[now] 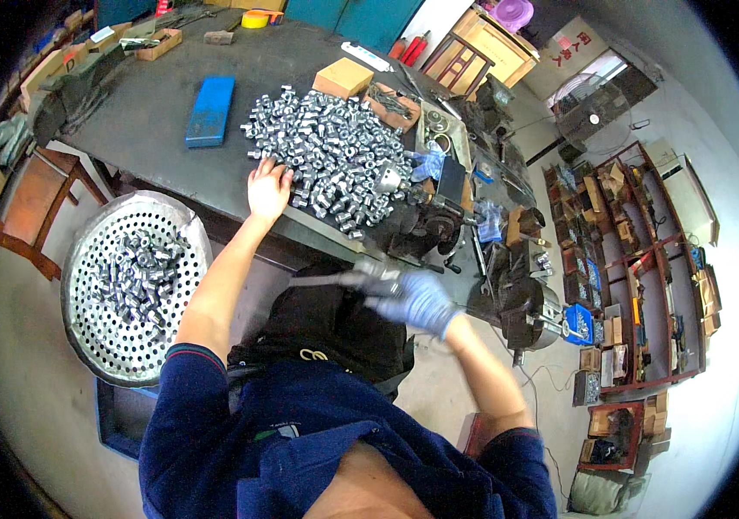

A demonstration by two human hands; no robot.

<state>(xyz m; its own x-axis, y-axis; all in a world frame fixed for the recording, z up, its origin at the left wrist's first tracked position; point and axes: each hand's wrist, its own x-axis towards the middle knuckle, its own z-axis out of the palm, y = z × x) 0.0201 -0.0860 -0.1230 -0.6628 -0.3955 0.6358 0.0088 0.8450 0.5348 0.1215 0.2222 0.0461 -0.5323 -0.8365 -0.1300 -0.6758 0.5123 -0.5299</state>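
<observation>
A bare left hand (270, 192) touches a heap of metal fittings (326, 147) on the dark counter (144, 112).
Operating from afar, I see the heap at eleven o'clock and the left fingers (276, 173), slightly spread, at ten on its near edge; at four, the blue-gloved right hand (417, 301) is blurred, its fingers closed around a long grey tool (378, 278); at nine, a round perforated tray (131, 348) holds more fittings (140, 275).

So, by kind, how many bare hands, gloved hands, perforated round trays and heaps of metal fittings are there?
Bare left hand: 1
Gloved right hand: 1
Perforated round tray: 1
Heaps of metal fittings: 2 (one on the workbench, one in the tray)
Total: 5
Individual fittings overlap too much to count.
</observation>
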